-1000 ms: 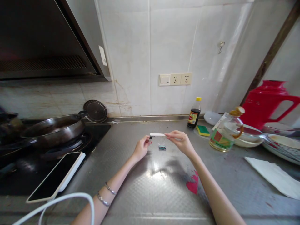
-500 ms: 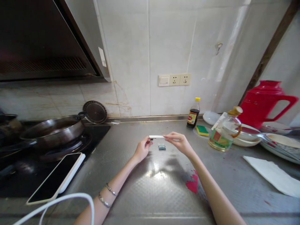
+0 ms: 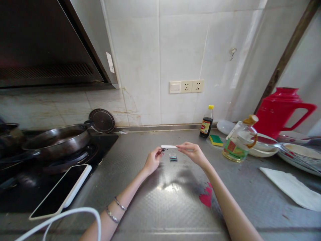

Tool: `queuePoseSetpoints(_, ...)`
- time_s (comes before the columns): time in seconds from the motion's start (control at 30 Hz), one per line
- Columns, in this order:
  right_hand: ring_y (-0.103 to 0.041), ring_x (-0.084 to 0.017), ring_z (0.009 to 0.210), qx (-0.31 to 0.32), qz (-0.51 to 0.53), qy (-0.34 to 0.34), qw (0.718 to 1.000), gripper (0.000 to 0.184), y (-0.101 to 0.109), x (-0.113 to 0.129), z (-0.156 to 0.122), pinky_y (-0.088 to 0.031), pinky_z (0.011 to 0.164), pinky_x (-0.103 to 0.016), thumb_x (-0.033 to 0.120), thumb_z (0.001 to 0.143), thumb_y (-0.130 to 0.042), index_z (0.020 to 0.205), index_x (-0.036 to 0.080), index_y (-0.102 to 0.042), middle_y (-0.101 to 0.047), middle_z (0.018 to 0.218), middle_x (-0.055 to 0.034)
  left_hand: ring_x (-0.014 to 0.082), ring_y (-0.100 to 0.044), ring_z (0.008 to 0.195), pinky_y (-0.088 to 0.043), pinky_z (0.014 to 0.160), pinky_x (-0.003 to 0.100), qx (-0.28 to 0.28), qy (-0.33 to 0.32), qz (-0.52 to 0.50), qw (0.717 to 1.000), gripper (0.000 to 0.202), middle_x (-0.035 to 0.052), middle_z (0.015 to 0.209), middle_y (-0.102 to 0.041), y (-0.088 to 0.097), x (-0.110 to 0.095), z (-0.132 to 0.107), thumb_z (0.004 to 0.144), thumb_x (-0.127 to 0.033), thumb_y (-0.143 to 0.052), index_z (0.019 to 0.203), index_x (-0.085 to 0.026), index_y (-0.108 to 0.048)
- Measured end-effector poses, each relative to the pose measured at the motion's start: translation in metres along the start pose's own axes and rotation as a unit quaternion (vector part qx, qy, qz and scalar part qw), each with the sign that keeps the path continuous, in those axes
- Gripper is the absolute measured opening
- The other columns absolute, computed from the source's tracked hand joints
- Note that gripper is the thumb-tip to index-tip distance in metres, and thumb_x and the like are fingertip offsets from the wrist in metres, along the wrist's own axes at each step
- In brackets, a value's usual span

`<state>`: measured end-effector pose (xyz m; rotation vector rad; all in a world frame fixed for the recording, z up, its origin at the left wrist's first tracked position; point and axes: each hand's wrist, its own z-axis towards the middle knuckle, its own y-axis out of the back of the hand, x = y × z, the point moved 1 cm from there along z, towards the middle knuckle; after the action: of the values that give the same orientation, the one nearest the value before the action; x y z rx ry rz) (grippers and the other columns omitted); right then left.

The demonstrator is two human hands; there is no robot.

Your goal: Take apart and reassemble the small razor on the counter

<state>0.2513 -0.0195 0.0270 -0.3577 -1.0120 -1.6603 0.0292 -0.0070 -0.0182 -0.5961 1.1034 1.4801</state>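
Over the middle of the metal counter I hold a thin white object (image 3: 168, 146) level, seen edge-on, so its kind is unclear. My left hand (image 3: 153, 161) pinches its left end, fingers closed. A small black part (image 3: 164, 150) shows under the white object beside my left fingertips; whether it is joined on, I cannot tell. My right hand (image 3: 192, 151) pinches the right end between thumb and fingers. Just below, on the counter, lies a small clear pack (image 3: 173, 158) with green-and-dark cylinders that look like batteries.
A phone (image 3: 61, 192) lies by the stove at left, near a pan (image 3: 59, 139) and a white cable (image 3: 82, 210). To the right stand a soy sauce bottle (image 3: 206, 124), a sponge (image 3: 216, 140), an oil jug (image 3: 237, 144), a red thermos (image 3: 278, 110) and a paper towel (image 3: 291, 187).
Both hands stay almost where they were, still holding the white object. More of the small black part shows beneath it by my left fingers. The pack on the counter has not moved.
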Motion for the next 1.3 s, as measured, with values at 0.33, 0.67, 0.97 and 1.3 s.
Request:
queuePoseSetpoints(0.33, -0.058, -0.016, 0.071, -0.006, -0.001, -0.028, 1.0, 0.028, 0.012, -0.008, -0.001, -0.044, 0.064, -0.026, 0.039, 0.077, -0.061, 0.095, 0.02, -0.072, -0.066, 0.077, -0.005, 0.0161, -0.064, 0.083, -0.047, 0.078, 0.026, -0.007, 0.009, 0.007, 1.0, 0.017, 0.0033, 0.083, -0.066, 0.001, 0.001, 0.002, 0.077, -0.011, -0.052, 0.091, -0.017, -0.057)
queuePoseSetpoints(0.67, -0.059, -0.016, 0.072, 0.005, 0.003, -0.04, 0.999, 0.027, 0.021, -0.009, -0.003, -0.044, 0.065, -0.026, 0.038, 0.075, -0.064, 0.094, 0.021, -0.072, -0.067, 0.077, -0.0046, 0.0162, -0.064, 0.082, -0.047, 0.077, 0.027, -0.009, 0.013, -0.003, 1.0, 0.016, 0.0037, 0.083, -0.065, -0.001, 0.002, 0.001, 0.076, -0.012, -0.052, 0.09, -0.017, -0.056)
queuePoseSetpoints(0.97, -0.06, -0.016, 0.073, -0.005, 0.007, -0.024, 1.0, 0.026, 0.011, -0.002, -0.002, -0.045, 0.067, -0.026, 0.038, 0.076, -0.063, 0.094, 0.021, -0.073, -0.067, 0.079, -0.0051, 0.0161, -0.063, 0.082, -0.047, 0.079, 0.027, -0.012, 0.025, -0.006, 1.0, 0.018, 0.0032, 0.082, -0.065, -0.001, -0.005, 0.001, 0.075, -0.01, -0.052, 0.091, -0.017, -0.057)
queuePoseSetpoints(1.3, -0.061, -0.017, 0.076, -0.02, 0.015, -0.006, 1.0, 0.025, 0.005, -0.005, 0.0, -0.046, 0.071, -0.027, 0.037, 0.077, -0.062, 0.094, 0.023, -0.072, -0.068, 0.083, -0.0057, 0.0156, -0.063, 0.081, -0.048, 0.079, 0.028, -0.002, 0.023, -0.02, 1.0, 0.02, 0.0033, 0.084, -0.065, -0.003, 0.002, 0.002, 0.075, -0.011, -0.054, 0.094, -0.017, -0.058)
